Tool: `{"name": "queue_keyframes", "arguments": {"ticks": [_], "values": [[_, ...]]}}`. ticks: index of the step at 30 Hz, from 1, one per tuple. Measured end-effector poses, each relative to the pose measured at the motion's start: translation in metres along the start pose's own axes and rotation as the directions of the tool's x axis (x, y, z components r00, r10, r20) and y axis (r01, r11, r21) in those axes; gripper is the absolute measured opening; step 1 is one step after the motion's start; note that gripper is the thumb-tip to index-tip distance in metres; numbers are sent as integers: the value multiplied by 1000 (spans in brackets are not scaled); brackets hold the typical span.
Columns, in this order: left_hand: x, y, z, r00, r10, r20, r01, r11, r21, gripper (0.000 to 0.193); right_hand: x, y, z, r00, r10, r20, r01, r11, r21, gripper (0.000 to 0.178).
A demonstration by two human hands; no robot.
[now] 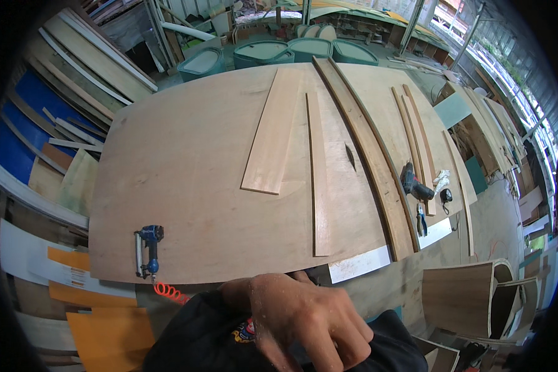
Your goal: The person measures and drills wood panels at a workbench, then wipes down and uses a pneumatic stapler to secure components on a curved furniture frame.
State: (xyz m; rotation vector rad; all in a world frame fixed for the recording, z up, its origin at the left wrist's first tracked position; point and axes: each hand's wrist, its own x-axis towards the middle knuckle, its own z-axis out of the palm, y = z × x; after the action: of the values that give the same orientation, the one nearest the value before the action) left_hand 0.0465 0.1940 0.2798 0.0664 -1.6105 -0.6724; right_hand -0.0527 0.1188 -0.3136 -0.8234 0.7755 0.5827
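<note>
Close in front of me, my left hand (310, 316) is raised over my dark shirt. Its back faces up and its fingers curl down toward my body. Whatever the fingers may hold is hidden. A dark sleeve shows at lower right, but my right hand cannot be made out. Beyond my left hand lies a large plywood sheet (186, 155). On its near left corner rests a blue pneumatic stapler (147, 251), joined to an orange coiled hose (170, 291). A wide board (271, 136) and a narrow strip (317, 180) lie on the sheet, touched by neither hand.
A long channel-shaped wooden piece (369, 149) crosses the sheet's right part. Right of it are a cordless drill (415, 185), pliers (421, 220) and thin strips (418, 133). Green-rimmed tubs (263, 53) stand behind; boards (84, 62) lean left; a curved wooden box (459, 297) stands right.
</note>
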Motion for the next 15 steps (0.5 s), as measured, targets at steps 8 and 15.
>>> {"name": "queue_keyframes", "arguments": {"ticks": [8, 15], "values": [[-23, 7, 15, 981, 78, -179, -73, 997, 31, 25, -10, -11, 10, 997, -43, 60, 50, 990, -129, 39], [-250, 15, 2, -84, -326, -942, 861, 453, -233, 39, -21, -28, 11, 998, -67, -2, 64, 955, -288, 42]]}}
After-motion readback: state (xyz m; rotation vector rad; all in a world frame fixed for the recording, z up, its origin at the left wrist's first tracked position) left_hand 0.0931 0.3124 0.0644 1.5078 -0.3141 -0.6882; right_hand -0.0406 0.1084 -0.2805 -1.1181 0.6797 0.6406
